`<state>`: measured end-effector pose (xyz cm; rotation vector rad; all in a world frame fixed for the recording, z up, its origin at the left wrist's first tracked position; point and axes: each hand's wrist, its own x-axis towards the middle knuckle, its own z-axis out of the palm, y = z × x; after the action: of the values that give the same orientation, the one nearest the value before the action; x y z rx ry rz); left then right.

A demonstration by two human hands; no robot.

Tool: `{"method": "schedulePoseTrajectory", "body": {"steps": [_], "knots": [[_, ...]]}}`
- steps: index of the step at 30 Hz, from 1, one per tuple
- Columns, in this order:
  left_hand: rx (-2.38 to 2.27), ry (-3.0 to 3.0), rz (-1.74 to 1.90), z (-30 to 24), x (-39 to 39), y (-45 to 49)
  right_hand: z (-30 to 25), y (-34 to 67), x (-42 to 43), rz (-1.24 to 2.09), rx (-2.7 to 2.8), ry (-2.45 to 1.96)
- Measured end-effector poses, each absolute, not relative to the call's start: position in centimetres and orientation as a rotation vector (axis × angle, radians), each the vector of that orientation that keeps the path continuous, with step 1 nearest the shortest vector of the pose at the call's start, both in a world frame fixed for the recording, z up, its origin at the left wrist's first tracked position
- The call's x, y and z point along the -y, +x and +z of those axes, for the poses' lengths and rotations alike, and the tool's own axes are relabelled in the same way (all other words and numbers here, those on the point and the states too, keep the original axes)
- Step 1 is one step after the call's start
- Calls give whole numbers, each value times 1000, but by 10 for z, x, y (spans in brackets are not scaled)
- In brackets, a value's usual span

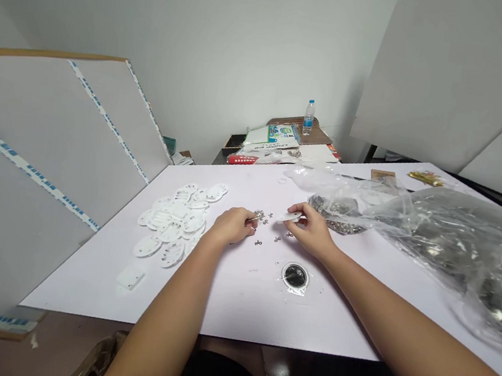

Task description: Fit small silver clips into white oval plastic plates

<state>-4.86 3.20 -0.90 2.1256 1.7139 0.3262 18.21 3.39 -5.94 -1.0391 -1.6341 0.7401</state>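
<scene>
The person's left hand rests low over a white counter, and its fingers are pressed together on a small metal part — too small to tell its exact shape. The right hand is near it, and its fingers are closed on a thin white piece, maybe a card or a tag. Between and just below the hands lie more loose metal parts, scattered on the counter. To the left there is a heap of white oval tags, with one square white card apart from them. Near the right hand are a round black disc in clear wrap and a big clear plastic bag holding shiny grey pieces. The main risk comes from the small size — if the fingers loosen, the metal part could drop among the others or roll off the counter edge, and a careless forearm could sweep the loose parts away.
</scene>
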Motion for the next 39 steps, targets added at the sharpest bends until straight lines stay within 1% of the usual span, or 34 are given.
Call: {"method": "schedulePoseTrajectory", "body": {"steps": [5, 13, 19, 25, 30, 34, 39], "knots": [[-1734, 2175, 363, -16, -34, -45, -59, 183, -34, 739, 1642, -1041], [-1759, 2208, 300, -16, -31, -41, -61, 183, -35, 724, 1671, -1025], [-1705, 2242, 335, -16, -32, -43, -60, 184, -34, 718, 1672, -1031], [-1724, 2215, 220, -16, -32, -39, -61, 183, -35, 706, 1671, -1022], [-1709, 2276, 203, -18, -31, -38, -63, 183, -37, 705, 1672, -1010], [-1655, 2237, 339, -15, -29, -37, -65, 184, -38, 683, 1690, -995], [-1479, 2023, 752, -8, -28, -30, -62, 185, -36, 647, 1784, -913]]}}
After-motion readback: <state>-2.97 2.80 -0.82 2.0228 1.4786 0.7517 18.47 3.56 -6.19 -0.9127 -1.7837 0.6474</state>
